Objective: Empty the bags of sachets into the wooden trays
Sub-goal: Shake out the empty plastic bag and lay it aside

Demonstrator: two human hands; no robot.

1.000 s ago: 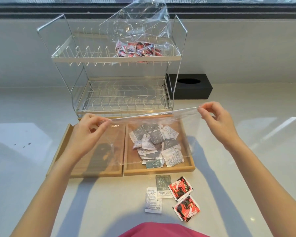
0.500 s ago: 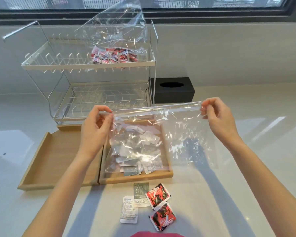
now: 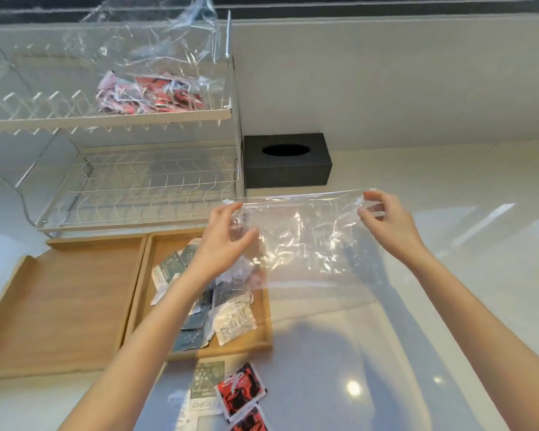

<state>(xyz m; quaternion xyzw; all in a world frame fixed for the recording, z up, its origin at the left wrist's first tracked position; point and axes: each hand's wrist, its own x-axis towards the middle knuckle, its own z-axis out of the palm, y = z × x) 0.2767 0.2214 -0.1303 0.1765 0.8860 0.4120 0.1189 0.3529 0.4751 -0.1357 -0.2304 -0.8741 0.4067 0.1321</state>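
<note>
My left hand (image 3: 221, 241) and my right hand (image 3: 386, 225) pinch the two top corners of an empty clear plastic bag (image 3: 308, 244), held stretched in the air to the right of the trays. The right wooden tray (image 3: 156, 269) holds a pile of grey and white sachets (image 3: 221, 315). Beside it on the left lies a second wooden tray (image 3: 63, 303) with nothing in it. A second clear bag with red sachets (image 3: 150, 94) rests on the top shelf of the wire rack (image 3: 106, 116).
Several loose sachets, grey (image 3: 206, 384) and red (image 3: 240, 390), lie on the white counter in front of the trays. A black tissue box (image 3: 287, 160) stands right of the rack, against the wall. The rack's lower shelf (image 3: 143, 188) is bare.
Both hands have carried the empty bag to the right, off the right tray and over the counter. The view has shifted, so the trays sit further left.
</note>
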